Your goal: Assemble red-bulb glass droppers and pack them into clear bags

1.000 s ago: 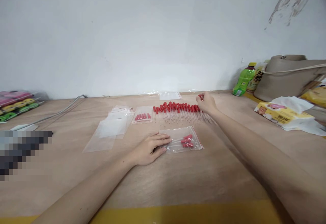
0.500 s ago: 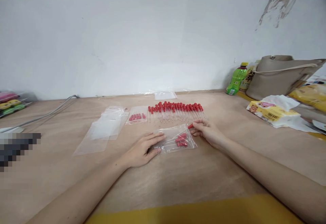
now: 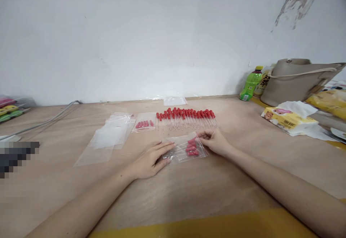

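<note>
A clear zip bag (image 3: pixel 180 157) lies flat before me, holding several droppers (image 3: pixel 192 153) with red rubber bulbs and thin clear stems. My left hand (image 3: pixel 154 158) rests on the bag's left end, palm down and fingers stretched out. At the bag's right-hand mouth, my right hand (image 3: pixel 213 140) pinches the bulb end of a dropper, whose stem points left inside the bag; the fingers partly hide the grip. Behind the bag is a row of loose droppers (image 3: pixel 186 113), bulbs toward the wall. Left of that row lies a filled bag (image 3: pixel 144 119) of droppers.
Flat clear bags (image 3: pixel 105 137) overlap on the table to the left. A grey cable (image 3: pixel 59 111) runs at far left. On the right stand a tissue pack (image 3: pixel 286 120), a green bottle (image 3: pixel 251 84) and a beige handbag (image 3: pixel 286 83). The wall is behind.
My right hand has moved slightly left, and the red-bulbed dropper it held outside the bag's mouth has slid in beside the others. The left hand stays on the bag.
</note>
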The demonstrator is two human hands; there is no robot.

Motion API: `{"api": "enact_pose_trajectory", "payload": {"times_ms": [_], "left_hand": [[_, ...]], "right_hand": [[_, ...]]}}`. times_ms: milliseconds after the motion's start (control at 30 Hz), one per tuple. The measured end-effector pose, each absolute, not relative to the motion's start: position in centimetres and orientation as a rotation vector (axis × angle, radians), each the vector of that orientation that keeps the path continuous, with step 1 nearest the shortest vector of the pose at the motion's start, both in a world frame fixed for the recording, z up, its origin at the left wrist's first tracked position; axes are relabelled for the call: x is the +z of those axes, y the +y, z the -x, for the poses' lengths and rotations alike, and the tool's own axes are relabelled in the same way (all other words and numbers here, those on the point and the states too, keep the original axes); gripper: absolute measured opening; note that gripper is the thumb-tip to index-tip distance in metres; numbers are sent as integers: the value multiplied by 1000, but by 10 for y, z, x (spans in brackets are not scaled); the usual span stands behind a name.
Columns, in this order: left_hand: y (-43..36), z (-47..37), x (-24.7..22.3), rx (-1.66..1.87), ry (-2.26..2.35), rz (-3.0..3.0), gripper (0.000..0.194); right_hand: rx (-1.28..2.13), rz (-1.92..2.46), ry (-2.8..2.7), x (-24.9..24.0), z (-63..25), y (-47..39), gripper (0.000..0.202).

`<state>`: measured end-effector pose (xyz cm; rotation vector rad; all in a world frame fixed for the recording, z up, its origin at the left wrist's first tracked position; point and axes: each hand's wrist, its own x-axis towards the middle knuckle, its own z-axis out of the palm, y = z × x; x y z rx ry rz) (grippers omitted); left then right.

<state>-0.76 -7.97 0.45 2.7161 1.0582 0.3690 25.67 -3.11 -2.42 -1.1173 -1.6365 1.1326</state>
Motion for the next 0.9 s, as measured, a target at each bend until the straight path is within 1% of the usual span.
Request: {"api": "enact_pose_trajectory", "payload": {"times_ms": [233,333,400,467,600,667,700,767,900], "left_hand": [[-80,8,3,401,1060,-2698,44],[-79,9,3,393,1060,-2703,43],[-79,9,2,384,1064,-2703,43],[-78,10,2,378,1069,-2701,41],[-78,9,2,394,1050,-2681,37],[-79,9,3,420,1030,-2661,36],[-79,8,3,431,1021,-2654,36],[-79,8,4,445,1010,-2646,35],[-80,7,5,455,1009,-2650,35]], "right_hand": [[1448,935,-1723,-13,-257,-40,28],[1523,1047,-1796,-10,-263,-39,30],[1497,1171,-1806,-8,-268,-34,29],[1327,1275,-1744,-5,-275,-25,25],[696,1522,-1526,1,-292,8,11],[384,1687,-1489,4,-299,28,11],[284,1759,-1488,4,-302,38,12],[199,1851,-1497,4,-303,54,17],[211,1916,-1477,-2,-295,72,17]]}}
